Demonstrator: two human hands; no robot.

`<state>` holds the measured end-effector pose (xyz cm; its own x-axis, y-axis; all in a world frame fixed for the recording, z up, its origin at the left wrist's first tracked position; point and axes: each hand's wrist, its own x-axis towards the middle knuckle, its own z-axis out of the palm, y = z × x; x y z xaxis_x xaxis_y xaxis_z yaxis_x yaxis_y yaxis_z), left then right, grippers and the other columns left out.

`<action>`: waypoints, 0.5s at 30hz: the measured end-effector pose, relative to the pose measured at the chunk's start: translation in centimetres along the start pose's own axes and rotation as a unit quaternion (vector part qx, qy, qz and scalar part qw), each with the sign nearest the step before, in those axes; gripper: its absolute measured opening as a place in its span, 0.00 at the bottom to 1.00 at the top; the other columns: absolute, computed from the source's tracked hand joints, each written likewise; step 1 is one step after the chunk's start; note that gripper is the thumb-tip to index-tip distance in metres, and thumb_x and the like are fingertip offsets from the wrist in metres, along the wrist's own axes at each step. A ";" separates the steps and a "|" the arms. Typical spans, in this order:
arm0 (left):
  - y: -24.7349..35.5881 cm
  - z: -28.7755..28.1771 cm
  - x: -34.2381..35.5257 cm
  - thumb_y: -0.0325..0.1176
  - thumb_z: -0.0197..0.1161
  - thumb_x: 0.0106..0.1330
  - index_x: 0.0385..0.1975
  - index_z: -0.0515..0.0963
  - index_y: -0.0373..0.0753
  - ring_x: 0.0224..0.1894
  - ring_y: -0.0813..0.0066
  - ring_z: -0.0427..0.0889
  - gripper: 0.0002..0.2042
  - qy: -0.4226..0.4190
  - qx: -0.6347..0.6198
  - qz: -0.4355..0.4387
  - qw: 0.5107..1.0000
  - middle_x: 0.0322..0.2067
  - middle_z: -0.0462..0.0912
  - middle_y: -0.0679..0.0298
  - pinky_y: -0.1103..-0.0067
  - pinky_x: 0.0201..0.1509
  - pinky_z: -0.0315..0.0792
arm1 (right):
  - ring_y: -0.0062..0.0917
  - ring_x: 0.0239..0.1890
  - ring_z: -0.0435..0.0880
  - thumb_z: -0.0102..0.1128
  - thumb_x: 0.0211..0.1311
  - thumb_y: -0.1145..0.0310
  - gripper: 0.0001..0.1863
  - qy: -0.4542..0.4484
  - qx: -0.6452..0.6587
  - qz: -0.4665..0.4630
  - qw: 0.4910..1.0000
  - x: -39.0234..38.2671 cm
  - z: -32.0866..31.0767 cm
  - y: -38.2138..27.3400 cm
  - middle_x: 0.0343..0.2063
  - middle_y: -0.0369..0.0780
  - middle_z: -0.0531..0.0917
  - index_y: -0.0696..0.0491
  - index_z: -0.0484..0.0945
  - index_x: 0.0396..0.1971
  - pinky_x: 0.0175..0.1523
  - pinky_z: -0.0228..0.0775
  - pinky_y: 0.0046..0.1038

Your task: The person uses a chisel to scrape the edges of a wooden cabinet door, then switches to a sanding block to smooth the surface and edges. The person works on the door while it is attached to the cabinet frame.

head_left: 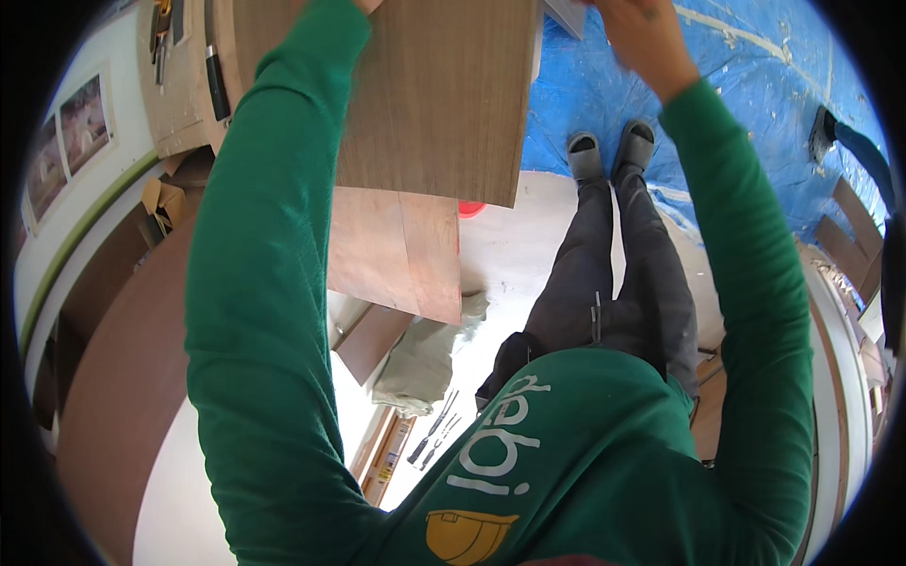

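Observation:
Both my arms, in green sleeves, stretch forward to the top edge of the view. Only a sliver of my left hand (pixel 369 5) shows there, over a wide brown wood-grain board (pixel 434 104); its fingers are out of the picture. To the right of that board, above the blue sheeting, is my right hand (pixel 651 42). Its wrist and back are visible, but the fingers are cut off by the top edge, so any held thing is hidden. A paler wooden panel (pixel 401 250) sticks out beneath the board's near edge.
Blue plastic sheeting (pixel 576 94) covers the floor ahead. A black-handled tool (pixel 216 85) lies on the bench at left. Cloth (pixel 415 363) and several hand tools (pixel 436 434) lie lower down. Another person's foot (pixel 823 132) and loose boards (pixel 854 231) are at right.

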<state>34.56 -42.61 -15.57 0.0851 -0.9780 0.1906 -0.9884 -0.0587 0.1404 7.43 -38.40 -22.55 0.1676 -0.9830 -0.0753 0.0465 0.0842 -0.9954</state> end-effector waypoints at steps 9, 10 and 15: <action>-1.8 1.5 1.3 0.51 0.51 0.78 0.74 0.67 0.38 0.79 0.48 0.57 0.31 0.029 -0.006 0.043 0.999 0.76 0.62 0.48 0.60 0.82 0.50 | 0.28 0.35 0.78 0.59 0.74 0.72 0.07 -0.140 -0.188 -0.236 0.943 -3.5 -0.1 3.2 0.31 0.42 0.79 0.58 0.80 0.46 0.44 0.73 0.31; -2.0 1.5 1.2 0.51 0.51 0.78 0.74 0.67 0.38 0.79 0.48 0.57 0.31 0.031 -0.002 0.044 0.999 0.76 0.62 0.48 0.60 0.82 0.50 | 0.33 0.39 0.82 0.59 0.71 0.75 0.11 -0.160 -0.194 -0.236 0.938 -6.1 0.2 4.0 0.35 0.42 0.83 0.56 0.80 0.51 0.48 0.75 0.31; -1.6 2.1 1.3 0.51 0.51 0.78 0.73 0.67 0.37 0.79 0.48 0.57 0.30 0.031 -0.011 0.040 0.999 0.76 0.63 0.47 0.60 0.82 0.50 | 0.40 0.46 0.82 0.65 0.54 0.75 0.15 -0.383 -0.222 -0.177 0.879 -18.3 0.8 2.4 0.41 0.39 0.83 0.52 0.82 0.43 0.55 0.76 0.42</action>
<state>35.94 -44.17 -17.55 0.0134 -0.9650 0.2618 -0.9893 0.0253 0.1436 5.30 -20.03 -23.55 0.8419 -0.5221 0.1368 -0.1316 -0.4443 -0.8861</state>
